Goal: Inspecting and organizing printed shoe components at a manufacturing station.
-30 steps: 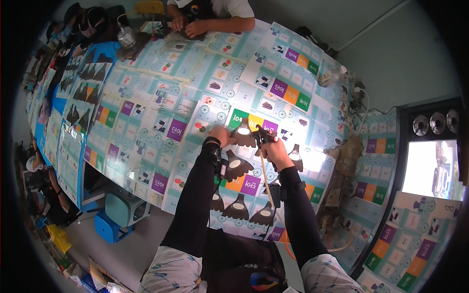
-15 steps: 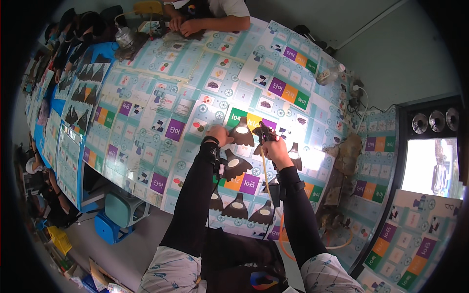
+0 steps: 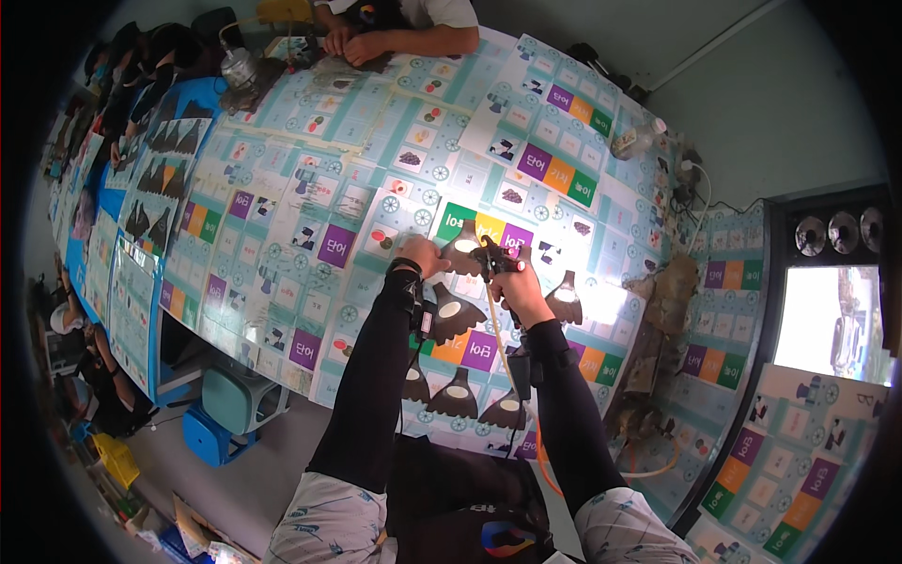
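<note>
My left hand (image 3: 425,256) has its curled fingers at the left edge of a dark brown, fan-shaped piece (image 3: 461,258) with a pale oval patch. My right hand (image 3: 524,293) is closed around a black and red spray gun (image 3: 496,256) with a thin pale hose. Its front end is over the right side of that same piece. Similar pieces lie around my hands: one nearer (image 3: 453,313), another (image 3: 565,299) to the right of my right hand, and several in a row closer to me (image 3: 456,395). My right hand partly hides one more.
Printed sheets cover the table (image 3: 310,202). A clear bottle (image 3: 633,141) stands at the far right edge. Across the table, another person's hands (image 3: 362,45) work on a dark piece. An orange hose (image 3: 543,465) hangs by my right forearm. Stools (image 3: 235,406) stand left below the table.
My right hand and the spray gun have shifted slightly left, closer to my left hand and over the piece. My left hand stays at the piece's edge.
</note>
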The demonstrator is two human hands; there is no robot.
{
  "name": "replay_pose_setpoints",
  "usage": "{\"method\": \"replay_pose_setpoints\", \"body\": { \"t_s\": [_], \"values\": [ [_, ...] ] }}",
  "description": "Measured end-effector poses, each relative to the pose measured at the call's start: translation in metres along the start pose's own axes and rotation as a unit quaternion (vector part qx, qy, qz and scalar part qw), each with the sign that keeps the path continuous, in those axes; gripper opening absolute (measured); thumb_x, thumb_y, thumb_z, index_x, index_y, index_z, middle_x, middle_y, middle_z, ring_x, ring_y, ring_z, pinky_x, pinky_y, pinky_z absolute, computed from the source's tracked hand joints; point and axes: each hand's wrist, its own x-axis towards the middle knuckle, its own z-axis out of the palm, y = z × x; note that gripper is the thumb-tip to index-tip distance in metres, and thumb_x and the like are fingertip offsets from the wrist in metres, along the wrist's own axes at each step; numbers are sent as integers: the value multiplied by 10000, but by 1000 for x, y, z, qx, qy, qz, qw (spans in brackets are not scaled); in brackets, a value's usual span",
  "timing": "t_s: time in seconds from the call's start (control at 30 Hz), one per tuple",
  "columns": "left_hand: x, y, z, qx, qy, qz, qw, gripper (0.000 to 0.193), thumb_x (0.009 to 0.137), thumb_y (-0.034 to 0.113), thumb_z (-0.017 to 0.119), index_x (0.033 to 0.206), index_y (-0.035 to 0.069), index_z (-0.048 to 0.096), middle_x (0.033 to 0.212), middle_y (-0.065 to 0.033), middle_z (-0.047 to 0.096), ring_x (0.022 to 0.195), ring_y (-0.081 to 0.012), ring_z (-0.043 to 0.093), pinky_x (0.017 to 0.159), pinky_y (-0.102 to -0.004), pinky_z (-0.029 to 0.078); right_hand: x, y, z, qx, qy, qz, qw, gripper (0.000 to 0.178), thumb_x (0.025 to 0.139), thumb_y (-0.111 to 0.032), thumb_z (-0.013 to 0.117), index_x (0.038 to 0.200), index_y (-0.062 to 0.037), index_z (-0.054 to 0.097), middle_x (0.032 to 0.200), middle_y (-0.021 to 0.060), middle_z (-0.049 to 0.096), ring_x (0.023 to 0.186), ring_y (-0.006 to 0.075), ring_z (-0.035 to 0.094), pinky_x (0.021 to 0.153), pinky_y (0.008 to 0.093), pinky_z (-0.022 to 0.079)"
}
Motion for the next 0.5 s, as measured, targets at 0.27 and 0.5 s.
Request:
{"method": "replay_pose_setpoints", "body": {
  "t_s": [0.27,0.5],
  "values": [
    [-10,6,-11,10,-3,-9,1000,426,739,471,721,968,112,708,1080,-115,633,1069,-252,586,919,-410,457,-13,-34,-3,148,51,183,971,96,724,-82,549,723,-3,604,540,68,560,436,157,518,413,297,387],
    [-9,-1,-7,-3,-7,-21,1000,403,740,447,725,1005,144,705,1181,-102,579,1176,-272,507,996,-478,371,-19,-23,-15,123,76,180,973,95,745,-89,545,719,-12,596,546,58,556,469,162,540,434,307,400]
  ]
}}
